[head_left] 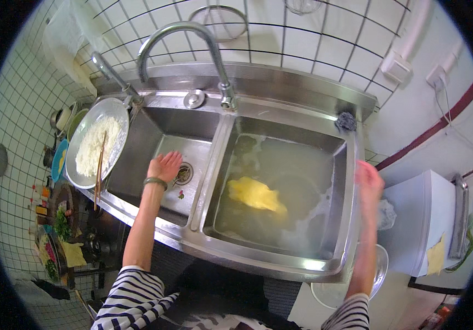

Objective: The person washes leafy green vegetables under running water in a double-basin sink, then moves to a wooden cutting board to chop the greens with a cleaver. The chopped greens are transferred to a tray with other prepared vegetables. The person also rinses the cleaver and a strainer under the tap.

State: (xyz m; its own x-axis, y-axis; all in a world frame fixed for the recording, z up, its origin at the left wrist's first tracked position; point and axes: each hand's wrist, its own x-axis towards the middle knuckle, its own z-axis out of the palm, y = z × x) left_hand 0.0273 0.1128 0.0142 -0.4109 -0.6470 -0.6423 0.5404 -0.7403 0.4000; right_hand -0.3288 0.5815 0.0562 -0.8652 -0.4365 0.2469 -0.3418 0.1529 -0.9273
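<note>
Over the left basin [137, 157] of a double steel sink, my left hand [166, 165] hangs in the air, fingers stretched out and holding nothing. A dark bangle is on that wrist. At the sink's right rim is my right hand [369, 181], smeared by motion, so its fingers cannot be made out. Between the hands, the right basin [347, 198] holds cloudy water. A crumpled yellow cloth [256, 194] floats or lies in that water. Below my left hand, the drain strainer [183, 173] has a small red and green scrap beside it.
A large bowl [71, 165] of white, crumbly food with chopsticks [100, 170] across it stands left of the sink. A curved faucet [223, 71] rises behind the divider. A dark scrubber [346, 121] sits at the back right corner. A clear bowl [380, 264] is below right.
</note>
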